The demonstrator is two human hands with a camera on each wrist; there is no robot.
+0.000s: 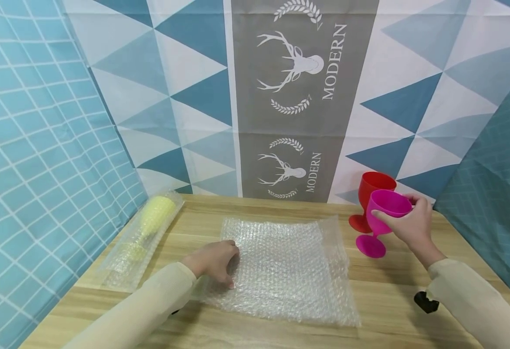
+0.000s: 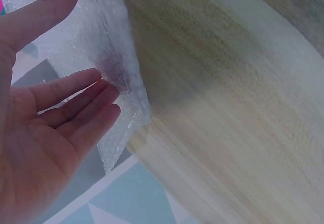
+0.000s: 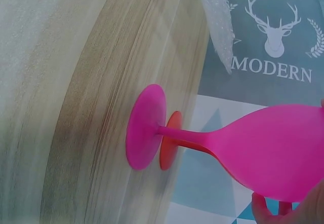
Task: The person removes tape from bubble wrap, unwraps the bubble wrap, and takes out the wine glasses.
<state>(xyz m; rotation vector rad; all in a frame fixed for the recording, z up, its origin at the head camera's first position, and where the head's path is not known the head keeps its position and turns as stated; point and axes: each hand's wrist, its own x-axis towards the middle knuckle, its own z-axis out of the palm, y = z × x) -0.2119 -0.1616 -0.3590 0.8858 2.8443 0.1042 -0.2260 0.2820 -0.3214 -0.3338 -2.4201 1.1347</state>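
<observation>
A sheet of bubble wrap point(image 1: 287, 266) lies flat in the middle of the wooden table. At its left edge is my left hand point(image 1: 214, 261); in the left wrist view the fingers point(image 2: 76, 100) are relaxed and lie against the wrap, pinching nothing. On the right, my right hand point(image 1: 413, 220) grips a magenta plastic goblet point(image 1: 385, 213) by its bowl. The goblet point(image 3: 273, 150) is upright, its round foot at or just above the table; I cannot tell which. Close behind it stands a red goblet point(image 1: 374, 189), partly hidden.
A yellow goblet point(image 1: 154, 213) wrapped in bubble wrap point(image 1: 126, 259) lies on its side at the table's left edge. A patterned cloth point(image 1: 281, 106) hangs behind the table point(image 1: 394, 300), with a blue checked cloth point(image 1: 41, 145) on the left and a teal one point(image 1: 494, 179) on the right.
</observation>
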